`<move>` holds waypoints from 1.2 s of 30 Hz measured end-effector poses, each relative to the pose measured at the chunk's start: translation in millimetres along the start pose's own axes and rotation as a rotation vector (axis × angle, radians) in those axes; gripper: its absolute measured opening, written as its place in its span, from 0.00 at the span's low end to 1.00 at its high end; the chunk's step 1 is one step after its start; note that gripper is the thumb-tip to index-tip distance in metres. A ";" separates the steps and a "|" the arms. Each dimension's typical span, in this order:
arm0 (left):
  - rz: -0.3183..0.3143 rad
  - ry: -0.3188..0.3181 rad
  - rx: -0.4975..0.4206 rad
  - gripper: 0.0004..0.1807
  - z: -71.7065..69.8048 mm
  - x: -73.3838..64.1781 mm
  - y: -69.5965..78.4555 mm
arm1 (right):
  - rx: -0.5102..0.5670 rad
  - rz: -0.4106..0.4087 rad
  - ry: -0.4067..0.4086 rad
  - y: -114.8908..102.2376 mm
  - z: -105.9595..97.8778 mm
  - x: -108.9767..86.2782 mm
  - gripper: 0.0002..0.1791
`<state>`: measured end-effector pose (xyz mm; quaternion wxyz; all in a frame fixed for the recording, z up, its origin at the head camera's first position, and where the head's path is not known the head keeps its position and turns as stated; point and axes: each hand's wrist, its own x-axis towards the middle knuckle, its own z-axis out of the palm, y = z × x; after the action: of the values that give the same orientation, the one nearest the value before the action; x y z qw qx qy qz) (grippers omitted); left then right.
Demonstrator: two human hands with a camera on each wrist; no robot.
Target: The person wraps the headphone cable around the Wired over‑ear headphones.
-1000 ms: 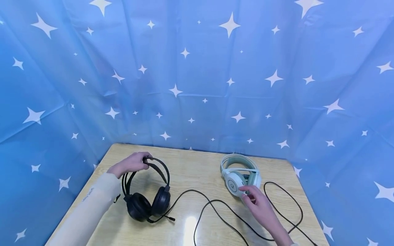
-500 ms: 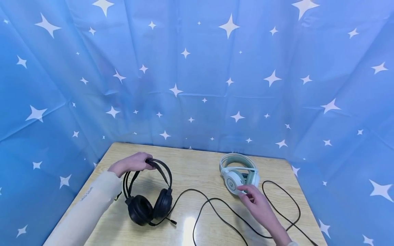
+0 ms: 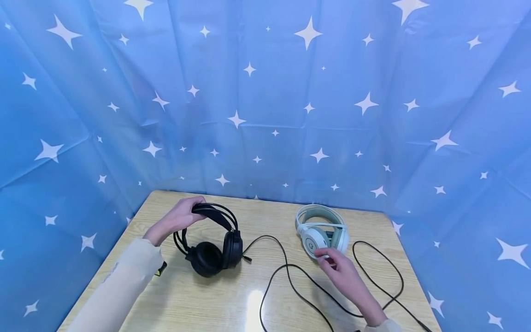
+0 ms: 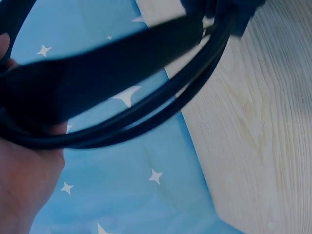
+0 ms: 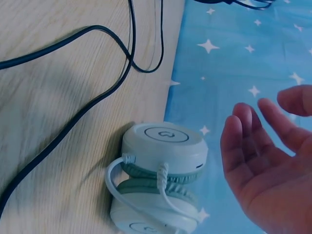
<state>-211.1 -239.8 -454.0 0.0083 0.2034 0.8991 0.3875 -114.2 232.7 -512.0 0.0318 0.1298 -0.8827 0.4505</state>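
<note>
My left hand (image 3: 182, 215) grips the headband of a black headset (image 3: 207, 259) on the left of the table. In the left wrist view the hand wraps round the dark padded headband (image 4: 97, 73) beside its two thin outer bars. The ear cups hang toward the front, and I cannot tell whether they touch the wood. On the right, my right hand (image 3: 342, 272) hovers by a white and green pair of headphones (image 3: 312, 242). The right wrist view shows its fingers (image 5: 234, 146) loosely bent, holding nothing, apart from the white ear cup (image 5: 163, 146).
A long black cable (image 3: 304, 272) winds over the wooden table (image 3: 220, 309) and loops at the right. A small black and yellow item (image 3: 161, 268) lies near the left sleeve. The blue star-patterned curtain (image 3: 265, 101) stands behind and at both sides.
My left hand has raised the black headset a little and swung it up and to the right, its ear cups shifting away from the front edge. The right hand has barely moved.
</note>
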 end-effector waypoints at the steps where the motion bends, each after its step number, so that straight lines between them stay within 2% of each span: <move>1: 0.003 0.030 -0.003 0.04 0.9 -0.3 1.1 | 0.004 0.011 -0.006 -0.5 1.1 1.8 0.10; 8: -0.012 0.180 -0.096 0.03 7.4 -5.7 13.8 | 0.030 0.041 -0.032 -5.5 12.3 15.0 0.11; 12: -0.034 0.226 -0.188 0.04 8.8 -12.2 24.4 | 0.020 0.046 -0.040 -9.9 18.8 22.7 0.11; 17: -0.069 0.265 -0.379 0.05 10.5 -19.1 35.3 | 0.007 0.042 -0.047 -10.6 29.3 37.9 0.13; 22: -0.050 0.289 -0.553 0.04 12.4 -22.8 39.6 | -0.014 -0.011 -0.018 2.3 47.7 58.0 0.19; 27: -0.004 0.316 -0.634 0.08 13.1 -25.5 39.3 | 0.006 -0.031 0.011 6.8 62.6 71.9 0.32; 31: 0.017 0.328 -0.686 0.09 12.8 -27.3 41.5 | -0.019 -0.004 -0.019 4.5 71.3 80.7 0.36; 36: -0.005 0.352 -0.768 0.10 13.3 -29.3 45.3 | -0.066 -0.003 -0.063 5.2 78.0 92.0 0.41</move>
<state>-165.6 -213.5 -435.8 -0.0690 0.1141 0.6774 0.7234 -199.5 154.5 -546.4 0.0092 0.1442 -0.8974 0.4170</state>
